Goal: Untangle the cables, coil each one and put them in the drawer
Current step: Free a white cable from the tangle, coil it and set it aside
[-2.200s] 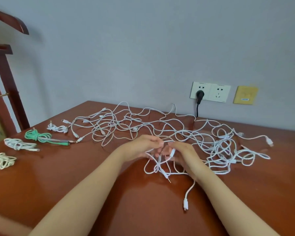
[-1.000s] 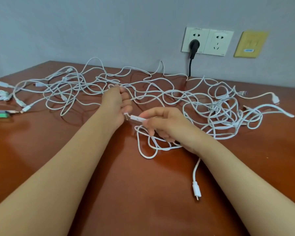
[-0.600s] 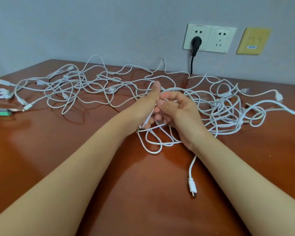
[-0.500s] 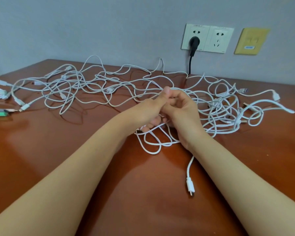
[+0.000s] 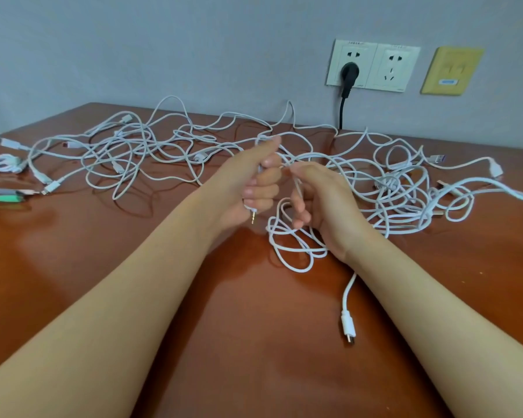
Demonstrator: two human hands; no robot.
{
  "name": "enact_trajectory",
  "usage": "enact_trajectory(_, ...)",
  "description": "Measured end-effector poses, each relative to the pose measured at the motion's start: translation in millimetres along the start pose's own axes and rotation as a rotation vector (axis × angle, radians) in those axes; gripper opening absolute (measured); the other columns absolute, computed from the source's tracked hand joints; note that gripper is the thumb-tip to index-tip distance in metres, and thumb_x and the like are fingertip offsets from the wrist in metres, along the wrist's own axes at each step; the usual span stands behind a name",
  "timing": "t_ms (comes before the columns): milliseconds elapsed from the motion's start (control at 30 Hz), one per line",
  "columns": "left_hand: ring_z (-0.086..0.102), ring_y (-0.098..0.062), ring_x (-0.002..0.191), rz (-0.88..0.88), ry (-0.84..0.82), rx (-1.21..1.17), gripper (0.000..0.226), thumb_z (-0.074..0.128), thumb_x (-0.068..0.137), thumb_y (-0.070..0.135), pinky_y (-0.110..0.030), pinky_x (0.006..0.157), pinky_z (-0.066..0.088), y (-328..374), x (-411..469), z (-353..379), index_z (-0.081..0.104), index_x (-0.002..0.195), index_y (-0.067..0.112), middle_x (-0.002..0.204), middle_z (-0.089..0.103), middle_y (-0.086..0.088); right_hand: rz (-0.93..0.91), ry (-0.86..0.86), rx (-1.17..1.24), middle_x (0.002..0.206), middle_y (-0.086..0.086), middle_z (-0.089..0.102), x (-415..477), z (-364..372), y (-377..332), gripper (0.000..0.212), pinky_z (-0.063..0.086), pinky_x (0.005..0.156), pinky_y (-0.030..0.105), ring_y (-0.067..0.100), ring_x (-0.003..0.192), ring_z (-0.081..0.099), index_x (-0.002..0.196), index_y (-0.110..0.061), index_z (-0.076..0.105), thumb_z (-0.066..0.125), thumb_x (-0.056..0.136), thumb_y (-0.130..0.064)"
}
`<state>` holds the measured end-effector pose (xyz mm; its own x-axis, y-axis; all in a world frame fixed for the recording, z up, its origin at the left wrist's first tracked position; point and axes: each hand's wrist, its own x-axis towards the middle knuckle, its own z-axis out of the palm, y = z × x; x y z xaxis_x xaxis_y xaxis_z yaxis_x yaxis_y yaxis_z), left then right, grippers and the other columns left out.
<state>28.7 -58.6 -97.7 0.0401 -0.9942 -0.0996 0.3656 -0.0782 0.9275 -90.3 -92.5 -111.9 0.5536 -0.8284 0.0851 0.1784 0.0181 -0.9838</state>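
Observation:
A wide tangle of white cables sprawls across the brown table. My left hand grips one thin white cable in a fist, thumb up; its gold jack plug sticks out below the fist. My right hand sits just to the right and pinches the same cable between thumb and fingers. Loose loops of cable lie under the right wrist. A free white connector end trails toward me beside the right forearm. No drawer is in view.
At the left edge lie a coiled white cable and a green cable. Against the wall are a double socket with a black plug and a yellow plate.
My hands came together over the cable, then parted slightly. The left hand has closed into a fist round the cable, its jack plug now hanging below. The view shifted a little.

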Motion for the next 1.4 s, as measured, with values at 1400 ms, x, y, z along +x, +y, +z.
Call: enact_trajectory(1400,0.028,-0.004,0.023,0.19,0.357,0.645,0.039,0.038,0.1,0.036,-0.013,0.031,0.02,-15.6,5.2,11.1,0.058,0.081,0.009,0.027,0.034,0.008,-0.033,0.018,-0.211,0.053,0.006,0.039,2.1,-2.2,7.2,0.031,0.023,0.033,0.012,0.001,0.031,0.026,0.066,-0.005,0.049,0.044,0.097,-0.009)
